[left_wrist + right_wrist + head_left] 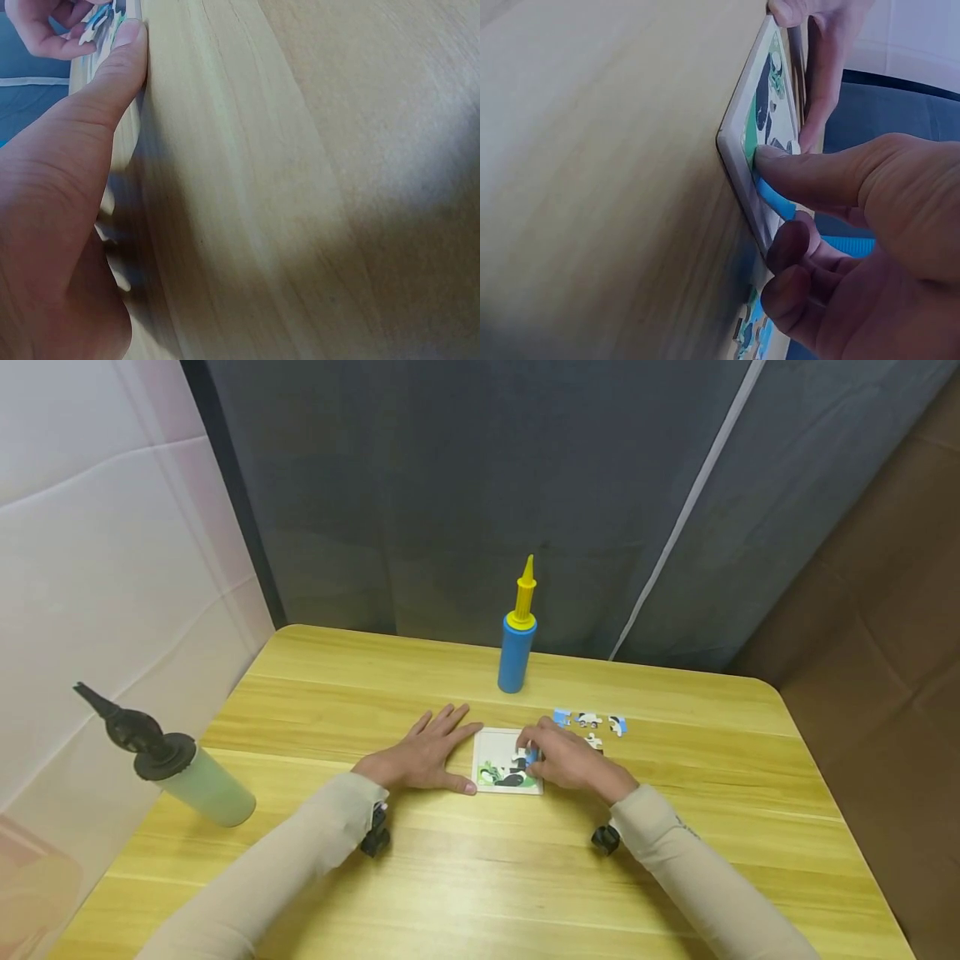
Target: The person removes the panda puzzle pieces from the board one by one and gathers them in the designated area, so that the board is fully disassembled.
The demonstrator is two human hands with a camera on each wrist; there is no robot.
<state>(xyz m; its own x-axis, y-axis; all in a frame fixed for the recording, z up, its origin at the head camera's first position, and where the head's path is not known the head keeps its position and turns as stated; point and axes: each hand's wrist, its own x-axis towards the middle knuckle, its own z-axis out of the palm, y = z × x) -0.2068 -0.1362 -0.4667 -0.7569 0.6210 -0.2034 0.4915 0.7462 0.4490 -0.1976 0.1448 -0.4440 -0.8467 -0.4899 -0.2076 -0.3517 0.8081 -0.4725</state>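
Observation:
A square white puzzle tray lies on the table, with panda-patterned pieces in green, black and white along its near side. My left hand lies with fingers spread at the tray's left edge, its thumb touching the frame near the lower corner. Over the tray's right side, my right hand pinches a jigsaw piece with some blue on it between thumb and fingers. Those fingers hide part of the piece, so how far it sits in the frame cannot be made out.
Several loose jigsaw pieces lie right of the tray, beyond my right hand. A blue and yellow hand pump stands behind the tray. A pale green bottle with a black nozzle top is at the left. A dark curtain hangs behind the table.

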